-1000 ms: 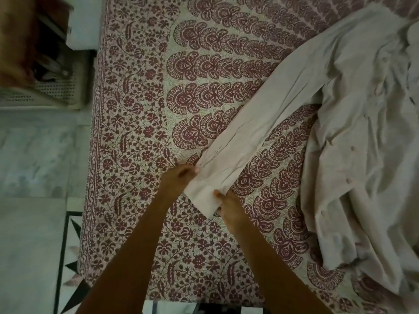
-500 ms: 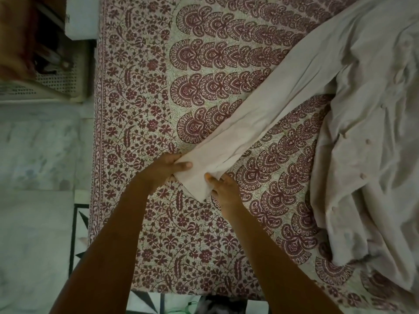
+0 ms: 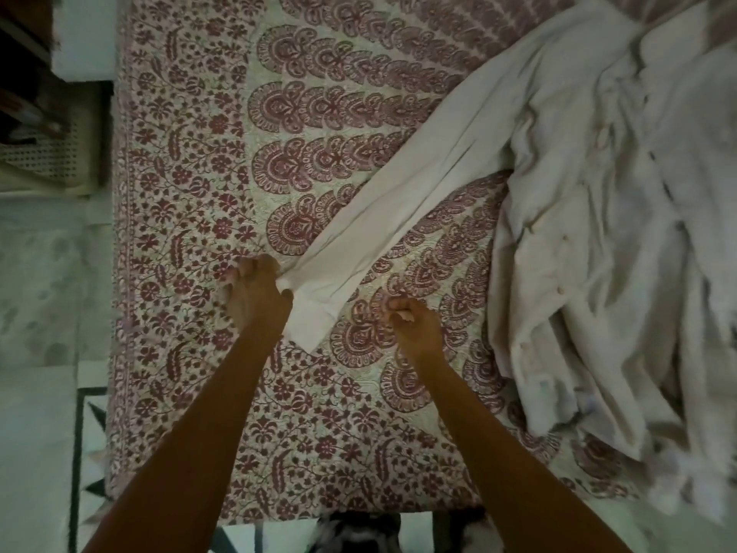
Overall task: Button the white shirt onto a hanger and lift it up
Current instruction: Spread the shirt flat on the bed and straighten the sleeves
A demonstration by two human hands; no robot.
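Observation:
The white shirt (image 3: 598, 241) lies crumpled on the right side of the bed, its button placket showing. One long sleeve (image 3: 402, 205) stretches diagonally down to the left, ending in a cuff (image 3: 315, 317). My left hand (image 3: 255, 297) is at the cuff's left edge and pinches the bunched cloth there. My right hand (image 3: 414, 325) is to the right of the cuff, a short gap away from it, with its fingers curled and nothing in them. No hanger is in view.
A maroon-and-cream patterned bedspread (image 3: 191, 161) covers the bed. Its left edge borders a pale marble floor (image 3: 40, 293). A perforated cream crate (image 3: 52, 153) stands at the upper left beside dark furniture. The bed's near edge runs along the bottom of the view.
My right hand has let go of the cuff and moved off to the right. My left hand stays at the cuff's left edge. The view has shifted slightly.

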